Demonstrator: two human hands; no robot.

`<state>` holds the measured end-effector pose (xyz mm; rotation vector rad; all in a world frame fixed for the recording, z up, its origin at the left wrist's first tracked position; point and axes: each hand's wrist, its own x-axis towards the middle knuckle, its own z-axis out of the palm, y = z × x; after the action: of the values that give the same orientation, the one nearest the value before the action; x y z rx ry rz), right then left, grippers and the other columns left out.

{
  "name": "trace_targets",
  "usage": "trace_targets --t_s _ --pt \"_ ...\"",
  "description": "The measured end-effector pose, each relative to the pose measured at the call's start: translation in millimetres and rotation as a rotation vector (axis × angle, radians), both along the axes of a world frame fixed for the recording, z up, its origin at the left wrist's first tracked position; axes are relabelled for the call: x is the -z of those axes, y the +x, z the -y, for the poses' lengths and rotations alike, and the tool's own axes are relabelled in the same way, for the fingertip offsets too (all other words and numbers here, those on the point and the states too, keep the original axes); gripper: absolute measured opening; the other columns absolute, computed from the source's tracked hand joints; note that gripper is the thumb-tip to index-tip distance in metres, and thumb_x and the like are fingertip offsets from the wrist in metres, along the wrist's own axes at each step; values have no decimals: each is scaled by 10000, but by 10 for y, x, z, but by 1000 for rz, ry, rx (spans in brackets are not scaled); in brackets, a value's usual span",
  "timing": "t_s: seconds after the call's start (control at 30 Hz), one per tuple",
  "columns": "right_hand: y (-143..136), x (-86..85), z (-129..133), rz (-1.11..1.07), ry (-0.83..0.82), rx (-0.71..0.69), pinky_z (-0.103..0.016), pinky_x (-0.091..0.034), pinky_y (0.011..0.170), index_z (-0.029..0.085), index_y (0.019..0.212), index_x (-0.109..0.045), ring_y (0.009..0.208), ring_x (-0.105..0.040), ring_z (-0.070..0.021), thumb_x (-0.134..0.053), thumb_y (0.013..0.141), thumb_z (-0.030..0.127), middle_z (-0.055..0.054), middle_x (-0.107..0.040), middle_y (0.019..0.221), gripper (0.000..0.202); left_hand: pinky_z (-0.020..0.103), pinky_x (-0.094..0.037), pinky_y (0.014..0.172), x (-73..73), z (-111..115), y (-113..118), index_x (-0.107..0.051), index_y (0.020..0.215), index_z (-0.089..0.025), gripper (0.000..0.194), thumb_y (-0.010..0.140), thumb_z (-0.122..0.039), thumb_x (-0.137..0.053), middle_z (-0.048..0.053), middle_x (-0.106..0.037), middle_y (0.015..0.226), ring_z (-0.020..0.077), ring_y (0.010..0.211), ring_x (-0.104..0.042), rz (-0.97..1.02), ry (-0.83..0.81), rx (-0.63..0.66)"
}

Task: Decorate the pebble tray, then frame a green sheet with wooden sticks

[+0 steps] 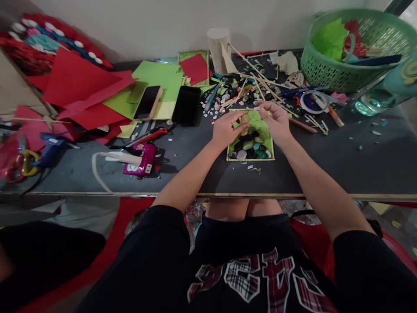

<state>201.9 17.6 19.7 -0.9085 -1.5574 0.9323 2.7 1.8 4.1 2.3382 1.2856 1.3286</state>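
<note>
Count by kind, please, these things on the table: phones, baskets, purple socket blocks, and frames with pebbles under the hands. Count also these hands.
Phones: 2
Green basket: 1
Purple socket block: 1
Pebble frame: 1
Hands: 2
Total: 7

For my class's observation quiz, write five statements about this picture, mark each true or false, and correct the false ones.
1. The left hand and right hand are at a frame containing stones. True.
2. The basket is red. False: the basket is green.
3. Two phones lie on the table. True.
4. The scissors are inside the basket. False: the scissors lie at the table's left end.
5. The power socket is purple. True.
</note>
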Motion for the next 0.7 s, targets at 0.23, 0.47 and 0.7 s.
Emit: trace_targets --t_s 0.23,0.47,0.7 --pt "22 -45 60 261 155 -50 -475 -542 946 249 873 -777 1213 -639 -295 -590 867 763 -101 -701 1273 547 326 -573 893 102 -25 13 -759 1154 -204 560 935 -686 -578 95 -804 1090 235 1049 -760 -70 106 -24" --pt "26 -12 44 364 282 5 -510 -500 1046 247 852 -792 1151 -670 -274 -569 904 724 -89 -727 1219 528 307 -574 858 108 -22 -5 -753 1173 -181 535 963 -638 -574 102 -805 1078 220 1025 -765 -168 141 -54" --pt "36 -9 46 454 388 75 -486 -521 1011 255 809 -801 1077 -688 -263 -669 909 545 -60 -764 1118 333 298 -573 827 100 -24 -25 -769 1128 -170 585 955 -681 -541 106 -809 1036 221 991 -774 -187 170 -47"
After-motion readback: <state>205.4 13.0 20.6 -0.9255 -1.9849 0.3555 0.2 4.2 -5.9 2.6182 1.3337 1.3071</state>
